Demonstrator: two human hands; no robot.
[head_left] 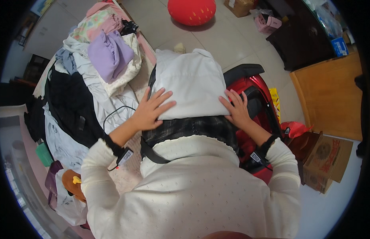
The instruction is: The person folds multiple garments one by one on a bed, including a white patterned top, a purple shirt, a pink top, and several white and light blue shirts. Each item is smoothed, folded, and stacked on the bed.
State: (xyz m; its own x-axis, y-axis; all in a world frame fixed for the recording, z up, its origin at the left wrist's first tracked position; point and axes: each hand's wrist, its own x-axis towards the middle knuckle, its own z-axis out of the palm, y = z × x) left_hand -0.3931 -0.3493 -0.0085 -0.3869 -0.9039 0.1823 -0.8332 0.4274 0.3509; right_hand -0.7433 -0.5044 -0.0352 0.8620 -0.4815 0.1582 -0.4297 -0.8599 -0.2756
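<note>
A folded white garment lies across my lap, over a dark plaid skirt. My left hand rests on its near left corner, fingers spread. On the right edge of the same cloth lies my right hand, its fingers also apart. Neither hand grips anything. Left of me, a folded lilac garment sits on top of a cream one, on a bed heaped with clothes.
Black clothing and light blue clothing spread over the bed. To my right stand a red and black wheeled item, partly hidden, and a cardboard box. A round red stool is on the tiled floor ahead.
</note>
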